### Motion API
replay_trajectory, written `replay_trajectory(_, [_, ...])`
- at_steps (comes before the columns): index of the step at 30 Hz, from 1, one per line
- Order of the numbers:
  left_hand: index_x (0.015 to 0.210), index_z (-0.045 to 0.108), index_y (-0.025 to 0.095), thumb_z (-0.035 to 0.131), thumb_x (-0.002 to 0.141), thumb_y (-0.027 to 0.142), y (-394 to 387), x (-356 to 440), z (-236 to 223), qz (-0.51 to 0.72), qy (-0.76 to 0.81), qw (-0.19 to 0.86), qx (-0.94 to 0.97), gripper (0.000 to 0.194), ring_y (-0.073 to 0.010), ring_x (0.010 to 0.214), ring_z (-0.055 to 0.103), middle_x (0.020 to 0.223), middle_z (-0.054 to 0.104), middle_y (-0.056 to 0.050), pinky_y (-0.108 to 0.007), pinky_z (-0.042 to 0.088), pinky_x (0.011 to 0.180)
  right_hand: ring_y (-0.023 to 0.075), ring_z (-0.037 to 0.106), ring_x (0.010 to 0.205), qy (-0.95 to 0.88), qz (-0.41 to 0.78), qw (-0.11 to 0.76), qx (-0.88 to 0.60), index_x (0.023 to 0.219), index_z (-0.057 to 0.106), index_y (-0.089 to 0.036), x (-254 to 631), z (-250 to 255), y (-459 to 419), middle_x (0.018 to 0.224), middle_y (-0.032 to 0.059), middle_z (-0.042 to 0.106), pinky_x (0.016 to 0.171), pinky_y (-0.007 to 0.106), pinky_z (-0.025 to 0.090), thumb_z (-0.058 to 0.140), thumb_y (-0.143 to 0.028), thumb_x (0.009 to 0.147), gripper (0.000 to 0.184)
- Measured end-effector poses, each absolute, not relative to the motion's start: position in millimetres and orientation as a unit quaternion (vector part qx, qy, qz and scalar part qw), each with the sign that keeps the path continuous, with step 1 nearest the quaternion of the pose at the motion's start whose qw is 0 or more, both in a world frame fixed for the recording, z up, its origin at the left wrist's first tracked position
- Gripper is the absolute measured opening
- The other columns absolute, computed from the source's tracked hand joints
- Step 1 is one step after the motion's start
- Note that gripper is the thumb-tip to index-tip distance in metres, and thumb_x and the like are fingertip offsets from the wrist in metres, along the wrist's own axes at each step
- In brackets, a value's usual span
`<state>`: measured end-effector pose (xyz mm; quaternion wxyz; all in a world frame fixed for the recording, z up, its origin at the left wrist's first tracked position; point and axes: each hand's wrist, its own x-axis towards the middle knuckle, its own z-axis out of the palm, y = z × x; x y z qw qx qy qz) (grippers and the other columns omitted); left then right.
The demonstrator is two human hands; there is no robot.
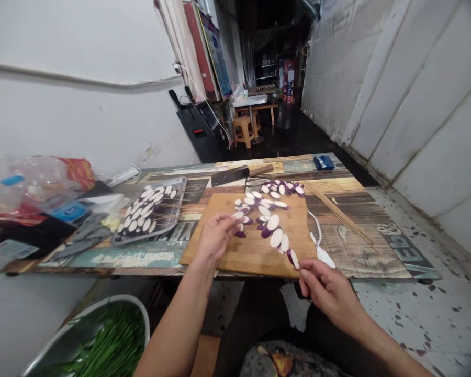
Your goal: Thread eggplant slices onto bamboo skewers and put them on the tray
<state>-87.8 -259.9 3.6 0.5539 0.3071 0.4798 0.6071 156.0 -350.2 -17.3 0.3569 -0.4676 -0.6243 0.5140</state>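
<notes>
On a wooden cutting board (pixel 235 251) lie many oval eggplant slices (pixel 273 222), white with purple skin. Over the board's left part, my left hand (pixel 216 234) pinches one eggplant slice (pixel 238 215) between thumb and fingertips. My right hand (pixel 325 283) is closed at the board's near right corner, gripping what looks like a thin skewer, mostly hidden by the fingers. An eggplant slice (pixel 293 259) sits at its tip, right by the fingertips. Left of the board, a metal tray (pixel 182 195) holds skewered eggplant slices (pixel 145 209), their sticks pointing right.
A cleaver (pixel 231 176) lies behind the board. Bare skewers (pixel 341 217) and a white cable with a plug (pixel 325 257) lie to its right. A blue box (pixel 324 162) stands far right. Bottles and bags (pixel 43 183) crowd the left. Below is a bowl (pixel 146 319) of green stalks.
</notes>
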Motion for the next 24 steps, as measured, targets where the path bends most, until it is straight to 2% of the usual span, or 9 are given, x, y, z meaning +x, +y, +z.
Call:
replay_trajectory(4, [0.089,0.059,0.012,0.068,0.064,0.01,-267,-68,14,0.585,0.448,0.618,0.272,0.027,-0.0151,0.078,0.065,0.085,0.067,-0.007,-0.026,0.052,0.073,0.0104,0.051,0.054,-0.686,0.391,0.383,-0.479,0.095,0.058,-0.016,159,-18,-351,0.055,-0.0018,0.052,0.055,0.021,0.042,0.041,-0.032,0.088,0.024])
replay_trajectory(8, [0.085,0.063,0.01,0.068,0.065,0.009,-268,-58,15,0.591,0.443,0.624,0.255,0.021,-0.0131,0.075,0.064,0.084,0.068,-0.008,-0.024,0.053,0.073,0.0102,0.052,0.053,-0.696,0.356,0.393,-0.484,0.099,0.062,-0.016,162,-20,-351,0.056,-0.0014,0.056,0.056,0.021,0.043,0.042,-0.029,0.088,0.026])
replay_trajectory(13, [0.085,0.064,0.01,0.071,0.064,0.011,-272,-52,17,0.588,0.45,0.627,0.24,0.022,-0.0131,0.07,0.064,0.082,0.068,-0.008,-0.023,0.054,0.066,0.011,0.054,0.054,-0.705,0.338,0.395,-0.483,0.099,0.064,-0.016,164,-19,-351,0.058,-0.0004,0.058,0.056,0.021,0.044,0.043,-0.028,0.087,0.026])
replay_trajectory(24, [0.077,0.063,0.01,0.072,0.063,0.015,-275,-51,15,0.59,0.445,0.632,0.235,0.016,-0.0105,0.068,0.062,0.076,0.066,-0.006,-0.021,0.052,0.066,0.0107,0.054,0.052,-0.71,0.327,0.391,-0.486,0.103,0.065,-0.017,165,-20,-349,0.057,-0.001,0.058,0.055,0.021,0.045,0.043,-0.028,0.087,0.029])
